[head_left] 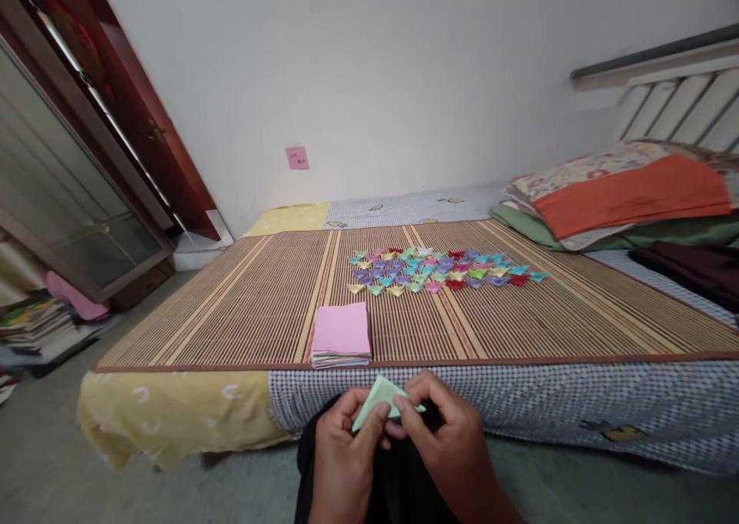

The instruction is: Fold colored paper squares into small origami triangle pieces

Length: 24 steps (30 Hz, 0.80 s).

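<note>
A pale green sheet of paper, folded into a triangle, is held between both hands just off the bed's front edge. My left hand pinches its left side, thumb on top. At the right side, my right hand grips it with thumb and curled fingers. A stack of coloured paper sheets, pink on top, lies at the mat's near edge, just beyond my left hand. Farther back, several small folded paper pieces in many colours are set out in rows.
A striped bamboo mat covers the bed, over a checked and yellow sheet. Pillows and folded bedding are piled at the right. A pink note sticks to the wall. At the far left are a cabinet and stacked books.
</note>
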Each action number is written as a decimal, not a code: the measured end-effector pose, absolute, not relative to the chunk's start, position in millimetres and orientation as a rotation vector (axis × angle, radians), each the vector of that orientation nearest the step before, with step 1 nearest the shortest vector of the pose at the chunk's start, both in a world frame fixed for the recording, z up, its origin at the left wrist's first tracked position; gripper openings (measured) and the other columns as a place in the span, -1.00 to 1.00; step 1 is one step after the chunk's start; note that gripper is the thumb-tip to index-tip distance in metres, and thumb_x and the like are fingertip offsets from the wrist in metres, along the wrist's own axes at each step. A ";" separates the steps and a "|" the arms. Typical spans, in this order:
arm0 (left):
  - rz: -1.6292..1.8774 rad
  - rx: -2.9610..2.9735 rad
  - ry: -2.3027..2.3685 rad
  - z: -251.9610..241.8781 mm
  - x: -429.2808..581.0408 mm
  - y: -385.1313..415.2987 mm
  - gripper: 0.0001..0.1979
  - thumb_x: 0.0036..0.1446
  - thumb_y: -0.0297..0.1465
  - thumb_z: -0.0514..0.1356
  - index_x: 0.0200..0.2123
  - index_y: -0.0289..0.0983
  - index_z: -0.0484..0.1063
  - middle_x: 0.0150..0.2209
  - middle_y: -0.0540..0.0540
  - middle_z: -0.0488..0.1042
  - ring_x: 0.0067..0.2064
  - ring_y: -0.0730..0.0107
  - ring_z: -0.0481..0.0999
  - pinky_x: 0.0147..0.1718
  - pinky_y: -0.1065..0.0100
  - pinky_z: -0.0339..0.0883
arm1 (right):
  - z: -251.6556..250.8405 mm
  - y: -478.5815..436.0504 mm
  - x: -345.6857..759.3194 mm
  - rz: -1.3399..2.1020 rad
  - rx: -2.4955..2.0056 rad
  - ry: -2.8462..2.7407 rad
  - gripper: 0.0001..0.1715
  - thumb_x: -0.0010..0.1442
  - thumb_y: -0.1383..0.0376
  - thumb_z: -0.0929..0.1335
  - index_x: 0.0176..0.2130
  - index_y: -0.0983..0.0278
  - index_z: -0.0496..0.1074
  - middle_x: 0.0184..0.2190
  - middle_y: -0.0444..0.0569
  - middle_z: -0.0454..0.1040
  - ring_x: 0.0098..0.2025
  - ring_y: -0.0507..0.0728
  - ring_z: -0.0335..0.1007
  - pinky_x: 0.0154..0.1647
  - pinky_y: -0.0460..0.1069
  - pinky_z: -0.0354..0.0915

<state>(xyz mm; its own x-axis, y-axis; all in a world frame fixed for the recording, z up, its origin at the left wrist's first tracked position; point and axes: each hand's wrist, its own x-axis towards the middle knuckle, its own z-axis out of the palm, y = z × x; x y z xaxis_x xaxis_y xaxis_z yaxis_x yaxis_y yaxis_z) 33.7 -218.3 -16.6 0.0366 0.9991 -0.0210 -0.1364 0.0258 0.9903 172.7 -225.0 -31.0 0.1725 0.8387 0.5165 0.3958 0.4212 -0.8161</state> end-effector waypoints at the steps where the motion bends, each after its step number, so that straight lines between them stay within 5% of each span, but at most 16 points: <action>1: 1.211 1.129 1.094 -16.7 32.4 -218.3 -0.65 0.05 -0.12 0.43 -0.40 -0.32 0.59 -0.53 -0.07 0.58 -0.49 0.38 0.53 -0.51 0.47 0.35 | -31.0 -224.8 173.5 0.458 -1.174 -1.449 -0.71 0.29 0.31 0.37 -0.46 0.20 0.27 -0.51 -0.18 0.37 -0.45 0.05 0.35 -0.37 -0.07 0.25; 11: 1.053 1.435 1.041 -19.2 28.0 -221.8 -0.53 0.35 -0.07 0.14 -0.44 -0.30 0.51 -0.55 -0.08 0.52 -0.48 0.39 0.43 -0.46 0.43 0.27 | -19.4 -224.8 177.8 0.772 -1.029 -1.465 -0.76 0.30 0.30 0.38 -0.43 0.23 0.38 -0.39 -0.12 0.39 -0.30 0.09 0.38 -0.25 -0.05 0.27; 17: 1.175 1.265 0.996 -23.5 27.6 -228.1 -0.71 0.22 -0.22 0.33 -0.06 -0.23 0.44 -0.32 -0.04 0.61 -0.34 0.32 0.59 -0.32 0.40 0.40 | -25.4 -225.5 179.3 0.828 -1.038 -1.359 -0.78 0.28 0.29 0.40 -0.42 0.24 0.42 -0.40 -0.11 0.44 -0.32 0.10 0.41 -0.25 -0.04 0.30; 24: 1.222 1.163 0.979 -24.3 29.3 -230.9 -0.78 0.17 -0.25 0.37 -0.28 -0.26 0.47 -0.39 -0.04 0.60 -0.37 0.35 0.59 -0.36 0.43 0.42 | -29.3 -226.1 177.8 0.864 -1.063 -1.287 -0.78 0.27 0.24 0.43 -0.41 0.24 0.44 -0.41 -0.09 0.46 -0.32 0.12 0.45 -0.26 -0.03 0.35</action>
